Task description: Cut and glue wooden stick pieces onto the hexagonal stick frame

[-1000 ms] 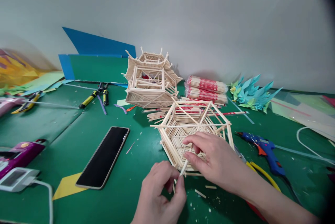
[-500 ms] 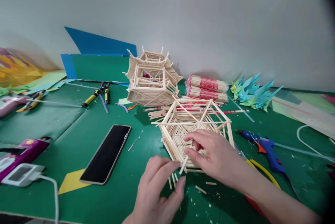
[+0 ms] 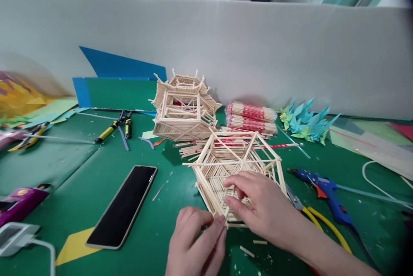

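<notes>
A six-sided frame of thin wooden sticks (image 3: 206, 181) lies on the green table, its inside lined with rows of sticks. Over its near side, my right hand (image 3: 254, 198) curls its thumb and fingers around a short wooden stick (image 3: 227, 210); the exact grip is partly hidden. At the frame's near left corner, my left hand (image 3: 196, 239) pinches the lower end of that stick between thumb and forefinger. Behind the frame stands a pagoda-like stick model (image 3: 183, 108) with upturned roof corners.
Stick bundles (image 3: 251, 116) lie behind the frame. To the right are a blue glue gun (image 3: 322, 185), yellow-handled cutters (image 3: 325, 224) and blue paper leaves (image 3: 303, 121). Left are a phone (image 3: 124, 207), black-yellow pliers (image 3: 116, 127) and a purple device (image 3: 24, 200). Stick offcuts (image 3: 247, 251) lie in front.
My left hand has closed its fingers and come to the stick's lower end at the frame corner. My right hand has stayed nearly in place over the frame. The view has tilted up slightly.
</notes>
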Motion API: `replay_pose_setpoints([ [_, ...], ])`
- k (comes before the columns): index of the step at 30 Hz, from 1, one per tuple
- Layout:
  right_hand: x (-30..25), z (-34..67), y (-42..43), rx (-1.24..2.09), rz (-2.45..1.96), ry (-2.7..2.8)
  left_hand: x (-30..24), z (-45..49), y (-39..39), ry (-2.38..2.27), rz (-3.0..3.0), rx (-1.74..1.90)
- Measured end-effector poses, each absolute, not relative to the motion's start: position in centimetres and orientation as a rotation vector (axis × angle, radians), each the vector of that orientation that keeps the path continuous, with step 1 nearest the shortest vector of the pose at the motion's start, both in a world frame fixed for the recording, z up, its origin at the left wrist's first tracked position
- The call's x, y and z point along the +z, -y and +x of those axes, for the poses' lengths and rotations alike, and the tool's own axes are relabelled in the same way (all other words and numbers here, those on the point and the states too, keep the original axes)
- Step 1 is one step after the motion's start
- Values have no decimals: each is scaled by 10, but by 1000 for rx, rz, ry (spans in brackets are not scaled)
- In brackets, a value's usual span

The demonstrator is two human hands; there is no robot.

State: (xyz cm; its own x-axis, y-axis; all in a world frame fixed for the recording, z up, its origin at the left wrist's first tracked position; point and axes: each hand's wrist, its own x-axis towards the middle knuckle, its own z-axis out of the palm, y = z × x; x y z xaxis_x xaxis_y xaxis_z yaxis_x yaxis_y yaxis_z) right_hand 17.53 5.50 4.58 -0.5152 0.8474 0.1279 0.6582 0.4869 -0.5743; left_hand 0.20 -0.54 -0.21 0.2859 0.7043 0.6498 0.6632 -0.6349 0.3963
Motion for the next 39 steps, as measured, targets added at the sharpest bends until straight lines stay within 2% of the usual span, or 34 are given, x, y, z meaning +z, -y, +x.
replay_pose_setpoints([
  [39, 51, 179, -51, 694, -1239, 2371, -1, 9, 6, -1282, 2446, 1429],
])
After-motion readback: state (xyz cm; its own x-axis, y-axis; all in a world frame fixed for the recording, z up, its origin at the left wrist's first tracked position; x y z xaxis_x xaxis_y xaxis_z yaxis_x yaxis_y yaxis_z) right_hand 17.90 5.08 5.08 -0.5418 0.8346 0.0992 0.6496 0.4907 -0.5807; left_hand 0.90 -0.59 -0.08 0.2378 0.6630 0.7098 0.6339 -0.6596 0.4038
